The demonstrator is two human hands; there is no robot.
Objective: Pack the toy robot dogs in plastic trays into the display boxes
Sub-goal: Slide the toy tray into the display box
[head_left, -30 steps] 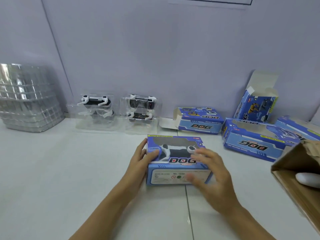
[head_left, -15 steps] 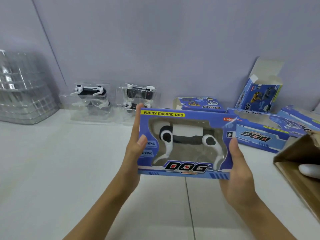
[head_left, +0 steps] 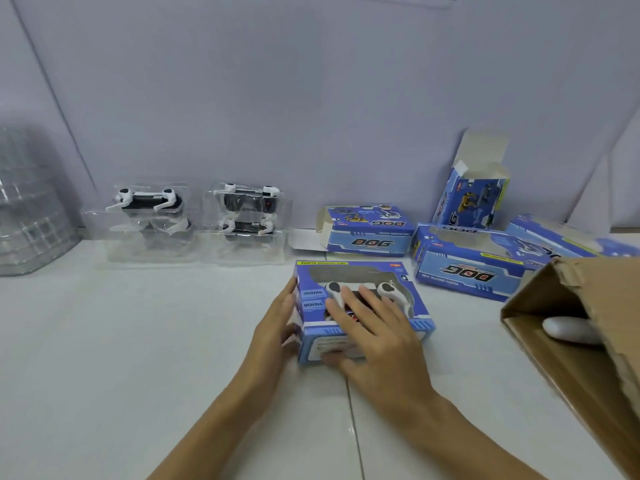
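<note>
A packed display box (head_left: 360,306) is steadied on the near table (head_left: 138,341), pressed flat by the right hand (head_left: 377,341), its left end touched by the left hand's (head_left: 277,323) straight fingers, seemingly for closing.

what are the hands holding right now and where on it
The packed display box, lying on the table. The left hand is against its left end; the right hand lies over its windowed top, thumb on the near side.

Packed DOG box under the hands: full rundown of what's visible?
The packed box is blue printed cardboard with a clear window showing a white and black toy dog. It lies flat, window up, on the white table. The right hand lies spread across the window; the left hand touches its left end.
</note>
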